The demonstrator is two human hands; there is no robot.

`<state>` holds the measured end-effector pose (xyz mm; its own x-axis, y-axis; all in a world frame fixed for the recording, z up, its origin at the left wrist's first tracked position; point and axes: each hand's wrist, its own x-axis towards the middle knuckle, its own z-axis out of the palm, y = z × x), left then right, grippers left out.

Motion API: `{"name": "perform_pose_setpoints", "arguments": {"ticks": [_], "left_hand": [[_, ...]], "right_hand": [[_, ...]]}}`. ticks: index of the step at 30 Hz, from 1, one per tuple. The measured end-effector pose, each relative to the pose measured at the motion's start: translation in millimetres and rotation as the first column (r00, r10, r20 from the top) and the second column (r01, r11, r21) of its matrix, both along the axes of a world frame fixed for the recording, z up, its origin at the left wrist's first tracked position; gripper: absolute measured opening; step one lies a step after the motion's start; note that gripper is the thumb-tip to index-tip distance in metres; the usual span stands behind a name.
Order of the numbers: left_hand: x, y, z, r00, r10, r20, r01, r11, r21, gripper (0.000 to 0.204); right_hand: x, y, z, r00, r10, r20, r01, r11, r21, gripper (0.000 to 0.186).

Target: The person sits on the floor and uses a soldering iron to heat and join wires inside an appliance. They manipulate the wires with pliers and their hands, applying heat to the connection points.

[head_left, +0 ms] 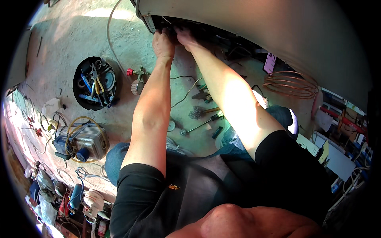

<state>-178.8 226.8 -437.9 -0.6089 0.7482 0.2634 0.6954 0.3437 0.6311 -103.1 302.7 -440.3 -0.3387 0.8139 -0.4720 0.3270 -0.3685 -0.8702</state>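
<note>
Both my arms stretch forward to the dark opening along the lower edge of a large grey appliance [258, 23]. At its left corner my left hand [162, 44] is closed, with its bent fingertips going into the shadow. Close beside it, my right hand [185, 37] reaches under the same edge, its fingers drawn together and partly lost in the dark. What the fingers hold is hidden. A pressure gauge with a red knob [137, 86] lies on the floor left of my left forearm. Thin cable runs across the floor between my arms.
A round black tub of pliers and other tools [75, 85] stands to the left, above a vacuum pump [89, 141]. A brush [196, 112] and other hand tools lie between my arms. Coiled copper tube [291, 85] is at the right. Clutter fills the lower left.
</note>
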Motion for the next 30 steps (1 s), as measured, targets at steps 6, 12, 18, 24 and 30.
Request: {"name": "perform_pose_setpoints", "arguments": {"ticks": [6, 12, 18, 24, 30], "left_hand": [[3, -1, -2, 0.893, 0.064, 0.446, -0.131, 0.984, 0.121, 0.024], [-9, 0, -10, 0.830, 0.044, 0.556, -0.150, 0.978, 0.146, 0.036], [-17, 6, -17, 0.524, -0.099, 0.846, -0.192, 0.954, 0.230, 0.032], [-31, 6, -20, 0.368, -0.091, 0.926, -0.125, 0.981, 0.146, 0.032], [-24, 12, -14, 0.331, -0.097, 0.939, -0.122, 0.982, 0.144, 0.032]], "right_hand": [[3, -3, -8, 0.986, 0.075, 0.146, -0.112, 0.957, 0.268, 0.054], [1, -11, -4, 0.955, 0.181, 0.235, -0.268, 0.868, 0.418, 0.054], [-6, -14, -13, 0.975, 0.097, 0.201, -0.202, 0.770, 0.606, 0.043], [-2, -11, -16, 0.970, 0.125, 0.210, -0.221, 0.815, 0.535, 0.030], [4, -10, -20, 0.993, 0.112, 0.047, -0.121, 0.935, 0.332, 0.036]]}}
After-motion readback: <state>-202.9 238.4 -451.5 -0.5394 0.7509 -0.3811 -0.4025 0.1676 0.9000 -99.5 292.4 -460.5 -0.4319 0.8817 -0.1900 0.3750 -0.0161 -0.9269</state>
